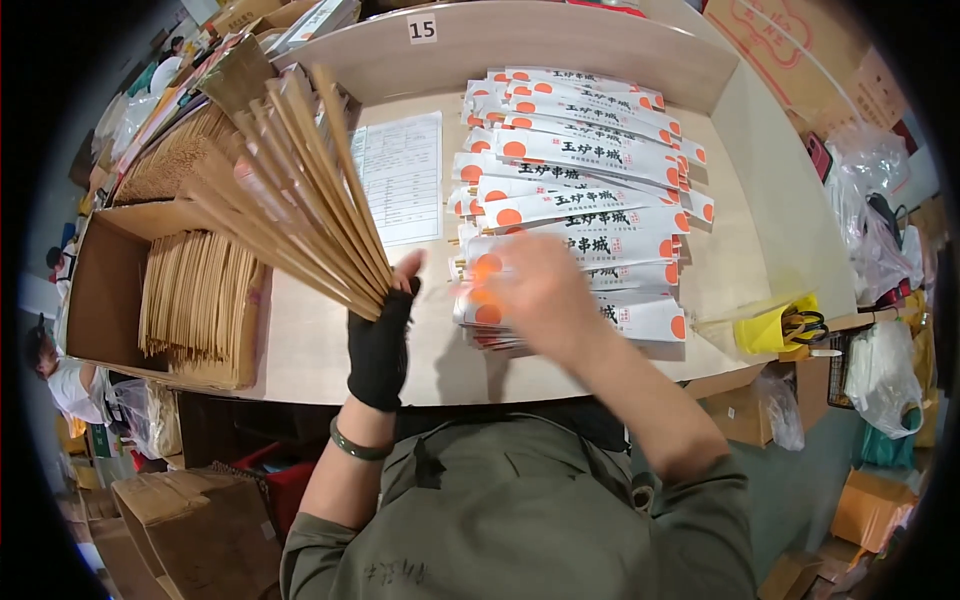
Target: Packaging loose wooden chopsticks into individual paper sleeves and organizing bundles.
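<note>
Left hand (384, 332), partly gloved in black, was closed in a grip, wrist (374, 393) roughly straight; left forearm (335, 490) rose steeply from below; right hand (540, 295) was bare and blurred, finger state unclear; right forearm (645, 395) slanted up and leftward from a bent elbow (698, 455), hands apart

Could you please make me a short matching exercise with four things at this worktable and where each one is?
Column one:
1. brown sticks
2. printed sheet
3. white packets
4. yellow holder

Column two:
A. near the right front corner of the table
B. piled up, with the blurred right hand over part of the pile
C. fanned out in the left hand
D. lying flat, partly hidden by the sticks

Pairs: 1-C, 2-D, 3-B, 4-A.
</note>
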The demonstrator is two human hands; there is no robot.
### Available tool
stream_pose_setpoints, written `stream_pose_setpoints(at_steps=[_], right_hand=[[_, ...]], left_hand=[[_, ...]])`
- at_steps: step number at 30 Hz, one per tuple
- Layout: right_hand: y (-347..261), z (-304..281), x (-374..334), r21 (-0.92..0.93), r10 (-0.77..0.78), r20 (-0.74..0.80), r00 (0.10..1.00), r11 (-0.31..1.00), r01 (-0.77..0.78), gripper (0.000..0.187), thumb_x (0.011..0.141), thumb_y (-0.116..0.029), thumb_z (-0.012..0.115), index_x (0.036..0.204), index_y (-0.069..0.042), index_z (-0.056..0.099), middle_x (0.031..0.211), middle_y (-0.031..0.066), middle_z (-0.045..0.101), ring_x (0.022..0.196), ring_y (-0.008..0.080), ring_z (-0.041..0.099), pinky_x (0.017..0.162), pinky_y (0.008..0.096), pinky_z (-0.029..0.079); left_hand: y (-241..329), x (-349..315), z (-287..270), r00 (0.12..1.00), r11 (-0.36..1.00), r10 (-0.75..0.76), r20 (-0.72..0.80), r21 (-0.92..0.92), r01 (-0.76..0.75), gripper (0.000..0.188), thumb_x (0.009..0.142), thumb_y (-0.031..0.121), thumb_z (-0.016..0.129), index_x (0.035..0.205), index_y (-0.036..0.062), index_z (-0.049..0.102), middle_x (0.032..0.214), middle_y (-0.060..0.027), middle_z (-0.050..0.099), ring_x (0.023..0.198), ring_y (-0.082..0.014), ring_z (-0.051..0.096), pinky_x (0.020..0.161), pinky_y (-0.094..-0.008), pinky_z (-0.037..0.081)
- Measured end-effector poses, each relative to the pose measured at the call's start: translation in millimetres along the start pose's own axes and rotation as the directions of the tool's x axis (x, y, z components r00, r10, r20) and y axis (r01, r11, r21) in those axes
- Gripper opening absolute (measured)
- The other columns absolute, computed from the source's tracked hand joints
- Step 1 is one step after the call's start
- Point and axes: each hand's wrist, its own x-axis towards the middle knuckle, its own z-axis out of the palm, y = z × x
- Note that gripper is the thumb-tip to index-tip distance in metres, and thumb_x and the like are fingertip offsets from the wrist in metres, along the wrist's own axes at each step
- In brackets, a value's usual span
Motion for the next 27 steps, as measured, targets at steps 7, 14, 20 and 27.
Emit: stream_pose_setpoints(at_steps=[7,14,20,27], right_hand=[[-7,14,-58,-0.209,0.177,0.216,0.96,0.969,-0.131,0.028,0.072,-0.013,0.07,0.095,0.0,0.062,0.089,0.0088,0.056,0.084,0.0242,0.056,0.07,0.0346,0.045],[-9,15,-62,-0.068,0.239,-0.038,0.97,0.968,-0.241,0.012,0.074,-0.007,0.07,0.076,-0.002,0.059,0.077,0.0072,0.055,0.069,0.0236,0.056,0.058,0.0342,0.046],[0,8,-52,0.118,0.415,-0.048,0.908,0.905,-0.408,0.014,0.074,-0.008,0.073,0.075,-0.001,0.06,0.072,0.0088,0.053,0.066,0.0232,0.054,0.055,0.0324,0.044],[8,-23,-28,0.555,0.749,0.191,0.635,0.451,-0.699,0.013,0.078,-0.005,0.073,0.077,0.001,0.062,0.071,-0.0001,0.049,0.062,0.0075,0.045,0.056,0.0246,0.037]], left_hand=[[-14,-3,-30,0.96,0.963,-0.212,-0.182,0.129,0.237,0.018,0.089,0.015,0.06,0.096,-0.0019,0.06,0.077,-0.0047,0.06,0.056,-0.0069,0.047,0.051,-0.0205,0.034],[-12,-11,-41,0.935,0.947,-0.216,-0.282,0.173,0.271,0.018,0.086,0.017,0.064,0.092,-0.0004,0.064,0.073,-0.0078,0.063,0.055,-0.0073,0.05,0.05,-0.0207,0.036],[-8,-16,-55,0.951,0.917,-0.106,-0.29,0.342,0.206,0.019,0.086,0.02,0.068,0.09,0.0015,0.065,0.069,-0.0004,0.059,0.054,-0.0043,0.045,0.051,-0.0194,0.033],[9,-25,-78,0.971,0.858,-0.178,-0.162,0.457,0.233,0.02,0.081,0.012,0.071,0.092,-0.0028,0.064,0.078,-0.0037,0.064,0.071,-0.0104,0.058,0.066,-0.0259,0.047]])
